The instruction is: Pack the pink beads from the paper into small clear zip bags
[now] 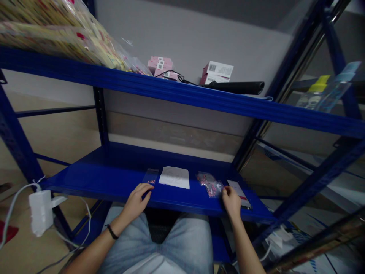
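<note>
At the left of the lower blue shelf (122,161), the left hand (137,199) reaches over the front edge, its fingers loosely bent and unclenched, thumb apart from the rest, fingertips at the lower edge of a small clear bag (151,176) with a few pinkish-red pieces. Just right of that bag lies a white paper (174,177), flat and slightly creased. Farther right, a group of clear bags (209,184) filled with more such pieces lies overlapping. The right hand (231,201) is at their right end, fingers curled in; whether they pinch a bag edge I cannot tell. Beside it, a flat white packet (238,193) lies slanted.
</note>
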The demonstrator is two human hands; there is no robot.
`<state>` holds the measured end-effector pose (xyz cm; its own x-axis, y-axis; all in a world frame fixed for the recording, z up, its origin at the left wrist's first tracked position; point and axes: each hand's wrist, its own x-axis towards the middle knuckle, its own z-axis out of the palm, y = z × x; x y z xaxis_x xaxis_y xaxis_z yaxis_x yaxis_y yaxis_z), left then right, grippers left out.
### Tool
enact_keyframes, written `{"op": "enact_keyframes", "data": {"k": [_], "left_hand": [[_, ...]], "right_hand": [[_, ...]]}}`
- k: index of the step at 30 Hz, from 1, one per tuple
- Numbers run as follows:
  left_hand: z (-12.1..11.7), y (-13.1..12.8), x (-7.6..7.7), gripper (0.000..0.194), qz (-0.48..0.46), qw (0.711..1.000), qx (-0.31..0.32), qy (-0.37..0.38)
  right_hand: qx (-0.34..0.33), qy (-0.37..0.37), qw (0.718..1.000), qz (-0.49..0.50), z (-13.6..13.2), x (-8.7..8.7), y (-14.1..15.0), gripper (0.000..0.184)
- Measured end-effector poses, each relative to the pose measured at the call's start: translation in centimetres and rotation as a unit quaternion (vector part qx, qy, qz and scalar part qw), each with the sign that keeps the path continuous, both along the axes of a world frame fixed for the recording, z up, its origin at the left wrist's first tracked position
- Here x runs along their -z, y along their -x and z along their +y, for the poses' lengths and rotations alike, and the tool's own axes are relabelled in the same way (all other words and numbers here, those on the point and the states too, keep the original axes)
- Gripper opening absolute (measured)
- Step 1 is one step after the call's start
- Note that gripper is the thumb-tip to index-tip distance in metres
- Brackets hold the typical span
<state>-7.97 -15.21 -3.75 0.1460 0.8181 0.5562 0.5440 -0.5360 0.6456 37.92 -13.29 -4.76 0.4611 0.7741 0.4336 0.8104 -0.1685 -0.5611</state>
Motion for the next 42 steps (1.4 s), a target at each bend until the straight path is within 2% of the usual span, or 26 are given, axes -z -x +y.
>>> {"op": "enact_keyframes", "data": {"k": [4, 8, 14, 18, 20, 22, 25, 27, 28, 30, 31, 33, 35, 37, 40, 42], "left_hand": [[1.2, 1.3, 1.3, 0.026, 0.053, 0.997, -0.05, -0.015], [1.8, 1.3, 2.0, 0.036, 0.122, 0.99, -0.074, -0.014], [1.7, 0.2, 1.6, 0.064, 0.234, 0.971, -0.048, -0.033], [0.9, 0.2, 1.5, 0.071, 0.245, 0.966, -0.053, -0.067], [0.5, 0.4, 1.5, 0.063, 0.256, 0.963, -0.03, -0.079], [0.0, 0.5, 1.4, 0.046, 0.257, 0.963, 0.015, -0.08], [-0.8, 0.3, 0.8, 0.024, 0.175, 0.981, 0.076, -0.043], [-1.5, -0.3, 0.1, 0.026, 0.055, 0.994, 0.095, 0.017], [-1.9, -0.6, -0.1, 0.027, -0.015, 0.994, 0.095, 0.054], [-2.7, -1.4, -0.5, 0.03, -0.143, 0.977, 0.086, 0.135], [-3.0, -1.7, -0.6, 0.031, -0.19, 0.963, 0.087, 0.171], [-3.6, -2.3, -0.4, 0.032, -0.257, 0.934, 0.102, 0.227], [-3.8, -2.7, 0.0, 0.032, -0.299, 0.912, 0.117, 0.255], [-3.9, -3.0, 0.5, 0.033, -0.323, 0.9, 0.122, 0.266], [-3.6, -3.2, 0.7, 0.036, -0.324, 0.902, 0.098, 0.269], [-3.7, -3.2, 0.4, 0.04, -0.308, 0.925, 0.04, 0.219]], "right_hand": [[-0.005, 0.006, 0.997, -0.081, -0.4, 0.5, 1.1, 0.043], [0.01, 0.005, 0.996, -0.091, -0.4, 0.6, 1.1, 0.046], [0.029, -0.115, 0.99, -0.08, -1.2, 0.6, 1.7, 0.044], [-0.048, -0.194, 0.978, -0.057, -2.5, -0.5, 3.9, 0.034], [-0.11, -0.207, 0.971, -0.041, -3.1, -1.3, 6.1, 0.029], [-0.192, -0.193, 0.962, -0.012, -3.8, -1.9, 9.2, 0.023], [-0.351, -0.088, 0.93, 0.061, -4.7, -2.3, 14.3, 0.022], [-0.422, -0.029, 0.896, 0.136, -5.3, -2.3, 17.1, 0.026], [-0.447, -0.007, 0.877, 0.177, -5.5, -2.3, 18.1, 0.035], [-0.489, 0.032, 0.835, 0.251, -6.0, -2.3, 19.5, 0.049], [-0.506, 0.051, 0.814, 0.279, -6.2, -2.2, 19.8, 0.049], [-0.521, 0.072, 0.792, 0.312, -6.5, -2.1, 20.3, 0.035], [-0.504, 0.069, 0.796, 0.328, -6.9, -1.9, 20.5, 0.025], [-0.476, 0.068, 0.803, 0.352, -7.1, -1.7, 20.7, 0.027], [-0.453, 0.092, 0.78, 0.423, -7.1, -1.3, 20.9, 0.028], [-0.443, 0.11, 0.756, 0.469, -7.0, -0.9, 21.1, 0.032]]}}
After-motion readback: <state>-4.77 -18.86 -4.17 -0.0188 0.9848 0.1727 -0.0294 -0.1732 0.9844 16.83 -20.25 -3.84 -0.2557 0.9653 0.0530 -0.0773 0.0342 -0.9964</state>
